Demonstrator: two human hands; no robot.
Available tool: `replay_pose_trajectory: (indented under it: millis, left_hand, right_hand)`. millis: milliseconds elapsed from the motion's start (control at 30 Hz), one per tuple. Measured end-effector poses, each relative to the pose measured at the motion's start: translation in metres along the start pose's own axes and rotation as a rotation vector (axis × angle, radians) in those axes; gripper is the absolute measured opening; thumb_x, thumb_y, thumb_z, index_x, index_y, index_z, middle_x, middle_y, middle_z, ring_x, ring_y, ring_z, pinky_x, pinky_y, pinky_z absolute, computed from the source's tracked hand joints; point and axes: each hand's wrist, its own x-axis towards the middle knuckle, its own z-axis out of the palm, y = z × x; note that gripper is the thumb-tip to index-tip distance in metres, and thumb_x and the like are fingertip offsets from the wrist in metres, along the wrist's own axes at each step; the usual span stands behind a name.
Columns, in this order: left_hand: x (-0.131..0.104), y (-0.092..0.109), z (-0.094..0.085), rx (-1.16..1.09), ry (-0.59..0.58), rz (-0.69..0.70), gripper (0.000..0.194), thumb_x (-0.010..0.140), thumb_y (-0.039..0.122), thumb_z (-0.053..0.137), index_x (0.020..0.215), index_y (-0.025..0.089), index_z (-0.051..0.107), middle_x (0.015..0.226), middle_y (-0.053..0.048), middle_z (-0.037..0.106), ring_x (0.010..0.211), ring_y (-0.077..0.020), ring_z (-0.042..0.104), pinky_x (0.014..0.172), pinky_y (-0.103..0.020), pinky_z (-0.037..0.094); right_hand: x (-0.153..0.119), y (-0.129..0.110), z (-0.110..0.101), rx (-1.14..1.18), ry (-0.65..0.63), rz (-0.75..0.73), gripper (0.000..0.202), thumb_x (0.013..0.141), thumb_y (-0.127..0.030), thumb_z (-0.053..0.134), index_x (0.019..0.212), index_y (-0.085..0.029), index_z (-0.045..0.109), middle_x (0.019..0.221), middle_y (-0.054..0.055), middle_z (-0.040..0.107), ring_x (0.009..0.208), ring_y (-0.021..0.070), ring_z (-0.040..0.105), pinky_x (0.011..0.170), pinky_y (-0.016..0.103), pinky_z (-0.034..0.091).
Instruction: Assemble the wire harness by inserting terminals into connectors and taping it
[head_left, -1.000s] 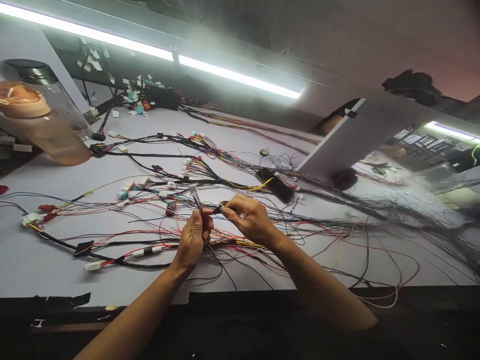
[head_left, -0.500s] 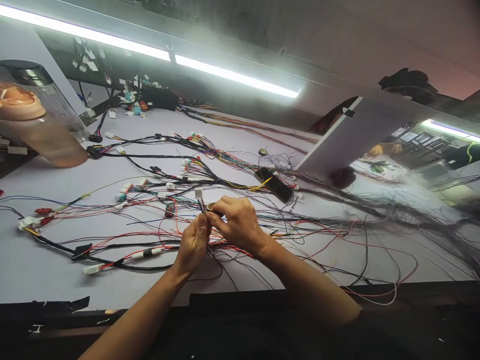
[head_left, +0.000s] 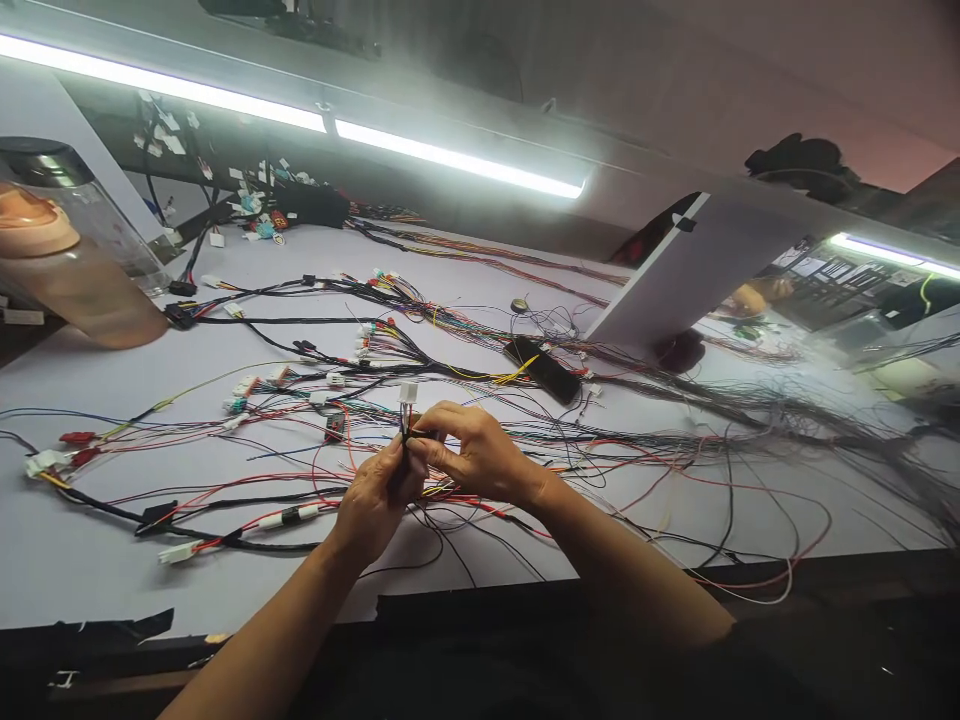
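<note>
A small white connector (head_left: 408, 392) points upward above my hands, with a short bunch of dark wires (head_left: 406, 420) running down from it. My left hand (head_left: 376, 500) is closed around these wires just below the connector. Black tape (head_left: 426, 434) shows between the fingers of my right hand (head_left: 472, 450), which pinches it against the wires; most of the tape is hidden by the fingers. Both hands meet over the middle of the harness lying on the table.
Wire harnesses (head_left: 300, 320) with many connectors spread across the white table (head_left: 247, 590). A phone (head_left: 551, 370) lies behind my right hand. A drink bottle (head_left: 97, 290) stands at the left, an upright white panel (head_left: 660, 270) at the right. A tape roll (head_left: 519, 305) lies farther back.
The connector has turned and stands more face-on. My right fingers have shifted around the wires, and the tape's ring shape, visible before, is now mostly covered. My left thumb has lowered.
</note>
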Motion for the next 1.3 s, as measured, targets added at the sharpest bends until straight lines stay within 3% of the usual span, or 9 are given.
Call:
replay_pose_trajectory:
  millis: [167, 367, 567, 700, 833, 933, 1033, 1167, 1300]
  left_hand:
    - [-0.001, -0.001, -0.004, 0.039, -0.129, -0.039, 0.044, 0.082, 0.053, 0.057, 0.060, 0.016, 0.060, 0.061, -0.002, 0.044, 0.058, -0.0125, 0.038, 0.055, -0.026, 0.035]
    - [-0.004, 0.002, -0.003, 0.398, -0.279, -0.066, 0.049, 0.085, 0.057, 0.051, 0.063, 0.016, 0.067, 0.061, -0.005, 0.049, 0.058, -0.0146, 0.042, 0.056, -0.027, 0.035]
    - [0.001, -0.005, 0.002, 0.748, -0.322, 0.078, 0.042, 0.088, 0.051, 0.048, 0.067, 0.020, 0.067, 0.058, -0.003, 0.052, 0.055, -0.0152, 0.045, 0.055, -0.027, 0.035]
    - [0.008, -0.014, -0.004, 0.699, -0.100, 0.060, 0.037, 0.085, 0.050, 0.051, 0.069, 0.019, 0.065, 0.050, 0.002, 0.040, 0.047, -0.0118, 0.033, 0.045, -0.025, 0.026]
    - [0.013, -0.018, -0.012, 0.588, 0.108, 0.100, 0.040, 0.079, 0.048, 0.059, 0.053, 0.019, 0.049, 0.048, 0.003, 0.033, 0.046, -0.0104, 0.029, 0.043, -0.024, 0.025]
    - [0.013, -0.018, -0.015, 0.515, 0.173, 0.171, 0.031, 0.078, 0.044, 0.063, 0.065, 0.017, 0.056, 0.062, -0.001, 0.050, 0.058, -0.0133, 0.043, 0.053, -0.024, 0.038]
    - [0.011, -0.017, -0.016, 0.471, 0.122, 0.204, 0.028, 0.077, 0.044, 0.065, 0.076, 0.017, 0.063, 0.069, -0.002, 0.055, 0.067, -0.0157, 0.050, 0.061, -0.026, 0.043]
    - [0.011, -0.006, -0.016, 0.415, -0.037, 0.101, 0.030, 0.079, 0.039, 0.064, 0.099, 0.017, 0.068, 0.070, -0.003, 0.058, 0.075, -0.0193, 0.056, 0.068, -0.028, 0.046]
    - [0.014, 0.017, -0.011, 0.190, -0.084, -0.012, 0.040, 0.075, 0.033, 0.063, 0.111, 0.017, 0.068, 0.107, -0.011, 0.065, 0.106, -0.0274, 0.056, 0.091, -0.036, 0.045]
  right_hand:
    - [0.004, 0.023, -0.014, 0.389, -0.298, -0.020, 0.026, 0.094, -0.031, 0.049, 0.107, -0.017, 0.066, 0.117, 0.008, 0.065, 0.111, 0.0176, 0.057, 0.098, 0.032, 0.041]
    - [0.031, 0.049, -0.037, 0.711, -0.583, 0.337, 0.036, 0.096, -0.032, 0.042, 0.082, -0.013, 0.069, 0.095, 0.008, 0.072, 0.093, 0.0159, 0.063, 0.087, 0.030, 0.045]
    - [0.073, 0.030, -0.054, 0.490, -0.938, 0.325, 0.013, 0.089, -0.032, 0.060, 0.087, -0.019, 0.062, 0.082, 0.001, 0.072, 0.078, 0.0113, 0.061, 0.075, 0.024, 0.044]
    - [0.069, -0.015, -0.043, -0.119, -0.668, 0.044, 0.014, 0.080, -0.025, 0.071, 0.087, -0.020, 0.059, 0.082, -0.003, 0.069, 0.078, 0.0124, 0.059, 0.081, 0.030, 0.037]
    - [0.031, -0.045, -0.021, -0.552, -0.286, -0.252, 0.013, 0.089, -0.009, 0.054, 0.093, -0.020, 0.060, 0.071, -0.001, 0.066, 0.082, 0.0175, 0.057, 0.085, 0.037, 0.030]
    - [0.002, -0.038, -0.005, -0.484, -0.115, -0.198, 0.006, 0.094, -0.021, 0.054, 0.095, -0.019, 0.060, 0.079, 0.001, 0.067, 0.078, 0.0156, 0.057, 0.080, 0.034, 0.031]
    - [-0.013, -0.017, 0.007, -0.209, 0.009, -0.051, 0.027, 0.091, -0.046, 0.058, 0.096, -0.019, 0.059, 0.089, 0.001, 0.066, 0.074, 0.0124, 0.057, 0.072, 0.027, 0.036]
    - [-0.013, 0.003, 0.005, -0.069, -0.018, -0.031, 0.029, 0.096, -0.038, 0.050, 0.077, -0.017, 0.058, 0.084, 0.002, 0.060, 0.074, 0.0110, 0.053, 0.066, 0.022, 0.038]
    - [-0.006, 0.005, -0.009, -0.187, -0.170, -0.106, 0.020, 0.094, -0.032, 0.055, 0.085, -0.016, 0.061, 0.083, 0.002, 0.061, 0.074, 0.0116, 0.053, 0.067, 0.023, 0.036]
